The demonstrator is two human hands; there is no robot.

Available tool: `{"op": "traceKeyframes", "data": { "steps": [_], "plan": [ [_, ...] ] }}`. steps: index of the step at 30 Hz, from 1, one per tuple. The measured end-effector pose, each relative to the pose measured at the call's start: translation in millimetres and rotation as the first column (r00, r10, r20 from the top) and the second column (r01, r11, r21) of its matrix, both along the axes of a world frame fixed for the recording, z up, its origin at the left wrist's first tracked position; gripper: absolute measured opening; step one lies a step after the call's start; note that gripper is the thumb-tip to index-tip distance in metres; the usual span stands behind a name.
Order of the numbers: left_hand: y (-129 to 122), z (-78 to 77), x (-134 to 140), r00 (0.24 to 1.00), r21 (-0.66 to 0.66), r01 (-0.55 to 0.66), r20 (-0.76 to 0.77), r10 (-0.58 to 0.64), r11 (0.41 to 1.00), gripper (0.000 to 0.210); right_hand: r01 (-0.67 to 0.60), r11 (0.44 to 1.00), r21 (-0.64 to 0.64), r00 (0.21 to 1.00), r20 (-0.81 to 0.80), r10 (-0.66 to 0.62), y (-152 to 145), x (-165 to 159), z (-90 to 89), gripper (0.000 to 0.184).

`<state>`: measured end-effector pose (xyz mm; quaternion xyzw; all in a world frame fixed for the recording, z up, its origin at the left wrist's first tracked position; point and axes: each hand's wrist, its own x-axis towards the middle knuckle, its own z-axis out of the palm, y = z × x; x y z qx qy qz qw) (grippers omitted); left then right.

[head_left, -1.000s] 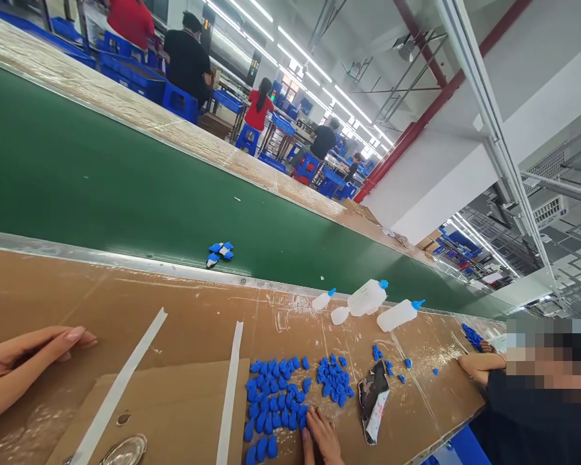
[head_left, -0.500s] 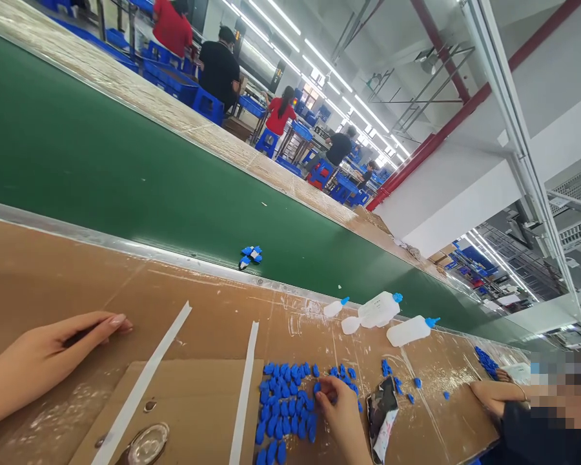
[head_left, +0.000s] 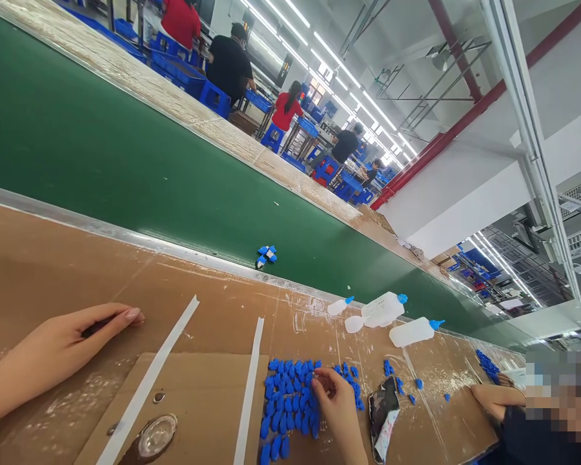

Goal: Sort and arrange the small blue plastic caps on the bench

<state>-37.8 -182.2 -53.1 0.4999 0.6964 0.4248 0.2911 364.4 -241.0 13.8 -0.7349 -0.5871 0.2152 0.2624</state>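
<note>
Pinched together on one of the small blue caps [head_left: 290, 403] heaped near the worktop's [head_left: 77, 258] near edge, the right hand's [head_left: 336, 407] grip suits such light, stiff pieces, best taken by their sides, while the left hand [head_left: 62, 345] lies loosely curled, holding nothing.

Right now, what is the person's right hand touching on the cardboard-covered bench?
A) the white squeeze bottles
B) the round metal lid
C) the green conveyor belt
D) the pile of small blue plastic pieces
D: the right hand has its fingertips in the pile of small blue pieces, while the white bottles, the metal lid and the green belt lie apart from it.
</note>
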Motion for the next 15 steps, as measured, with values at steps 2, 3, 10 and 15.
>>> {"op": "traceKeyframes", "data": {
  "steps": [2,3,10,15],
  "plan": [
    [-2,10.7,1,0.99,-0.031,0.0,0.139,0.004,1.0,0.051,-0.005,1.0,0.008,1.0,0.008,0.005,-3,1,2.2,0.044],
    [-3,15.5,1,0.985,-0.049,0.004,0.174,0.004,0.999,0.047,-0.01,1.0,0.01,1.0,0.015,0.01,-5,1,3.1,0.044],
    [-6,27.5,0,0.988,-0.061,0.05,0.152,-0.041,0.997,0.044,-0.045,0.999,-0.015,0.998,0.038,0.046,-11,-2,0.9,0.029],
    [-7,33.5,-1,0.989,-0.073,0.138,0.07,-0.133,0.988,0.047,-0.06,0.996,-0.064,0.998,0.029,0.062,-8,-1,-0.3,0.024]
  ]
}}
